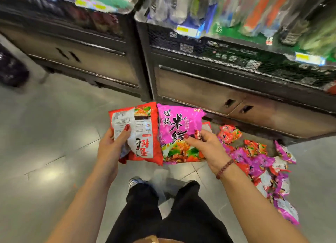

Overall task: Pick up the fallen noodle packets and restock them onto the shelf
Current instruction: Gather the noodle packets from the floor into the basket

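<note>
Gripping pink packet (179, 131) in right hand (205, 148)

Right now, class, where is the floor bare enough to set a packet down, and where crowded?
Free: floor left of the left hand, before the left cabinet. Crowded: fallen packets right of the right hand, by the right cabinet.

Bare grey floor (54, 133) spreads wide on the left and near side, open to a reach. On the right a heap of fallen noodle packets (260, 162) covers the floor along the foot of the shelf (143, 64). The shelf's dark cabinet base (196, 93) closes the far side, and the mesh tier (236, 57) above is packed with goods (254, 15). The left hand (111, 148) with its red packet (145, 133) and the right hand (207, 146) with its pink packet (174, 126), edges touching, fill the middle.
</note>
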Demonstrator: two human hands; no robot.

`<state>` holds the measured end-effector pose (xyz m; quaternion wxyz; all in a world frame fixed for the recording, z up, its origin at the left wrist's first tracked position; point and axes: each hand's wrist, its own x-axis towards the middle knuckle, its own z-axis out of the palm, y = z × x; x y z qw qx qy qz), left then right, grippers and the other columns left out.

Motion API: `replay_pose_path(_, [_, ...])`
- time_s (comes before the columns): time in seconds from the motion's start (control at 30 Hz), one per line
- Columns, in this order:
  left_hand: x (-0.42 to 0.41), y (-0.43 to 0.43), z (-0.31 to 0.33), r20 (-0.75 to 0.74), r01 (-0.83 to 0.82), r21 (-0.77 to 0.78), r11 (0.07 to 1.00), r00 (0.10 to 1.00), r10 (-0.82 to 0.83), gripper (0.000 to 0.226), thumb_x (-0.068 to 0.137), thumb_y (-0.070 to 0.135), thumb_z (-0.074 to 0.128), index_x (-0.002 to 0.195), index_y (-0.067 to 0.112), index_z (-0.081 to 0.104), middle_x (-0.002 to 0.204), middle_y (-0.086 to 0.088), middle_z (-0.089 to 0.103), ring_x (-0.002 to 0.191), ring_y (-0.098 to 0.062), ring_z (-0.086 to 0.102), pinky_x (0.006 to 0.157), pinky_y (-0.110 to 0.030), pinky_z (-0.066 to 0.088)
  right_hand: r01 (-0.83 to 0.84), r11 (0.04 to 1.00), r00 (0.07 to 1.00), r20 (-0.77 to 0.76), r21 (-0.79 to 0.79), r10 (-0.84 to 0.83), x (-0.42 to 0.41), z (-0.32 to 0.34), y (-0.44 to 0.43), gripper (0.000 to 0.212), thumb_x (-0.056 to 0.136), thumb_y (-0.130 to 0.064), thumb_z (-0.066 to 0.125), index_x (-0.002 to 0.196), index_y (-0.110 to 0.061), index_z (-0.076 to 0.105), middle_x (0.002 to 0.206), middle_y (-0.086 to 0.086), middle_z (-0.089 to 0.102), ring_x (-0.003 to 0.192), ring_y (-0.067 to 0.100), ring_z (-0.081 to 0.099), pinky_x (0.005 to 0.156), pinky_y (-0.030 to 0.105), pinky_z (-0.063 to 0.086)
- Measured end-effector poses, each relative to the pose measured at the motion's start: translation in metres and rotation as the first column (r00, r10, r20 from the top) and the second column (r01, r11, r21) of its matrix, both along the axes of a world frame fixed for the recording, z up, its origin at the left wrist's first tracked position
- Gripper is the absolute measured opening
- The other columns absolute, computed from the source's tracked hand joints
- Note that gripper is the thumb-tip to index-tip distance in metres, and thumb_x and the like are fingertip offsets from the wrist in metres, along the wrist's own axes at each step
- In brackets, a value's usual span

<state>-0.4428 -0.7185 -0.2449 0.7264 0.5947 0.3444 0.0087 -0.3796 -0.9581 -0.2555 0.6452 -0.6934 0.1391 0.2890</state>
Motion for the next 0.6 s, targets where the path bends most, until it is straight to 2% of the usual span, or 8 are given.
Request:
replay_pose_path(0.07, [-0.014, 0.042, 0.002, 0.017, -0.068, -0.001, 0.998, 0.998, 0.068, 0.046, 0.082, 0.033, 0.067, 0.123, 0.013, 0.059, 0.108, -0.004, 0.074, 0.091, -0.022, 0.072, 0.069, -0.034, 0.060, -0.048, 0.999, 0.999, 0.010, 0.007, 0.048, 0.000, 0.001, 0.046, 0.008, 0.084, -0.006, 0.069, 0.091, -0.009, 0.066, 0.077, -0.001, 0.070, 0.074, 0.014, 0.066, 0.066, 0.027, 0.055])
replay_pose_path(0.1, [-0.022, 0.066, 0.003, 0.021, -0.109, 0.001, 0.994, 0.994, 0.109, 0.042, 0.084, 0.030, 0.066, 0.122, 0.013, 0.060, 0.108, -0.004, 0.074, 0.090, -0.021, 0.073, 0.066, -0.032, 0.060, -0.065, 0.998, 0.998, 0.002, 0.010, 0.065, 0.000, 0.002, 0.070, 0.009, 0.084, -0.007, 0.070, 0.091, -0.010, 0.067, 0.077, -0.002, 0.071, 0.073, 0.015, 0.067, 0.067, 0.028, 0.056])
replay_pose_path(0.2, [-0.046, 0.139, 0.006, 0.028, -0.210, -0.027, 0.977, 0.977, 0.211, 0.034, 0.088, 0.028, 0.065, 0.119, 0.014, 0.060, 0.108, -0.005, 0.074, 0.089, -0.022, 0.072, 0.063, -0.030, 0.058, -0.117, 0.993, 0.993, -0.028, 0.014, 0.118, -0.001, 0.005, 0.147, 0.022, 0.082, -0.009, 0.072, 0.102, -0.005, 0.065, 0.093, 0.012, 0.073, 0.085, 0.028, 0.070, 0.080, 0.043, 0.057])
replay_pose_path(0.27, [-0.062, 0.184, 0.008, 0.036, -0.266, -0.028, 0.964, 0.963, 0.267, 0.035, 0.087, 0.028, 0.066, 0.119, 0.014, 0.061, 0.108, -0.006, 0.074, 0.091, -0.025, 0.072, 0.065, -0.031, 0.059, -0.175, 0.984, 0.984, -0.026, 0.022, 0.175, -0.002, 0.009, 0.196, 0.023, 0.083, -0.010, 0.071, 0.104, -0.005, 0.063, 0.098, 0.016, 0.072, 0.087, 0.031, 0.070, 0.082, 0.047, 0.056])
replay_pose_path(0.43, [-0.091, 0.268, 0.012, 0.061, -0.442, -0.044, 0.896, 0.894, 0.444, 0.035, 0.088, 0.023, 0.067, 0.120, 0.012, 0.060, 0.108, -0.006, 0.074, 0.092, -0.024, 0.073, 0.064, -0.032, 0.060, -0.311, 0.950, 0.950, -0.031, 0.034, 0.312, 0.006, 0.014, 0.299, 0.028, 0.083, -0.011, 0.071, 0.108, -0.004, 0.061, 0.099, 0.015, 0.072, 0.086, 0.028, 0.071, 0.080, 0.043, 0.058])
replay_pose_path(0.5, [-0.096, 0.293, 0.010, 0.061, -0.509, -0.072, 0.858, 0.856, 0.513, 0.038, 0.084, 0.026, 0.068, 0.119, 0.012, 0.061, 0.107, -0.007, 0.074, 0.089, -0.025, 0.071, 0.064, -0.032, 0.060, -0.369, 0.929, 0.929, -0.028, 0.025, 0.370, 0.014, 0.015, 0.334, 0.031, 0.082, -0.012, 0.071, 0.110, -0.003, 0.060, 0.102, 0.016, 0.072, 0.090, 0.030, 0.070, 0.084, 0.046, 0.057])
replay_pose_path(0.6, [-0.099, 0.325, 0.001, 0.037, -0.582, -0.120, 0.805, 0.807, 0.589, 0.043, 0.078, 0.032, 0.069, 0.116, 0.013, 0.061, 0.106, -0.011, 0.073, 0.092, -0.032, 0.065, 0.070, -0.036, 0.058, -0.453, 0.892, 0.891, -0.019, 0.014, 0.453, 0.032, 0.015, 0.385, 0.028, 0.085, -0.013, 0.069, 0.110, -0.005, 0.060, 0.101, 0.013, 0.072, 0.091, 0.027, 0.070, 0.083, 0.043, 0.057])
